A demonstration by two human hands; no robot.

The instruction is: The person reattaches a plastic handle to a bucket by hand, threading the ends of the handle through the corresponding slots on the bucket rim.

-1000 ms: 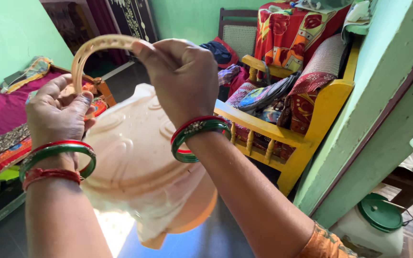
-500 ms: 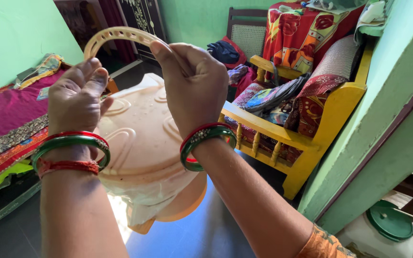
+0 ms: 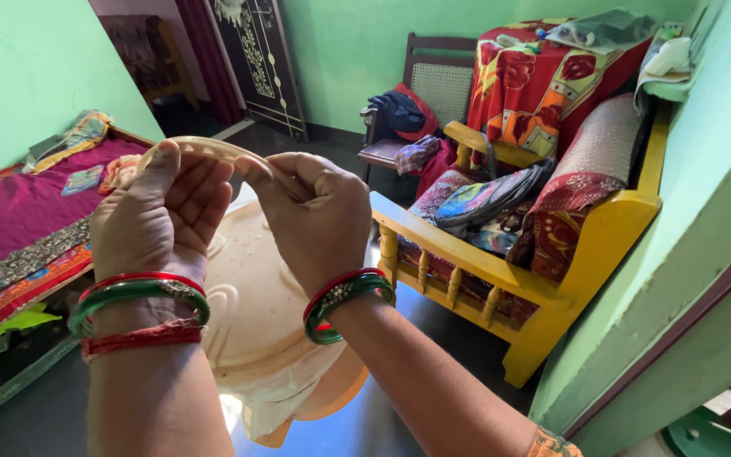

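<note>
Pale peach plastic — a curved band [image 3: 205,149] held up at chest height between both hands, arching from one grip to the other. Left hand [image 3: 158,216]: fingers folded over the band's left end, thumb up along it — closed on the band. Right hand [image 3: 315,216]: fingers curled tight around the band's right end, likewise closed on it. Long axis of the band: left to right across the view, bowed upward, ends pointing down into the two grips. Hands close together, almost touching at the fingertips; neither clearly nearer the band's middle. Red and green bangles [image 3: 137,292] on the left wrist, a matching pair [image 3: 344,300] on the right.

Directly below and behind the hands — a large round peach-coloured plastic basin [image 3: 255,330] with raised moulded patterns, hanging below the band; whether the band's ends are joined to it, cannot tell, since the hands cover them. Dark glossy floor [image 3: 416,313] beneath.

Surroundings: to the left, a bed [image 3: 19,220] with a purple cover and patterned border, near the left forearm. To the right, a yellow wooden sofa [image 3: 568,279] piled with cloth and bags, close to the right forearm. Further back, a dark wooden chair [image 3: 442,85] carrying clothes, and green walls [image 3: 340,42]. Nothing between the hands and the basin.
</note>
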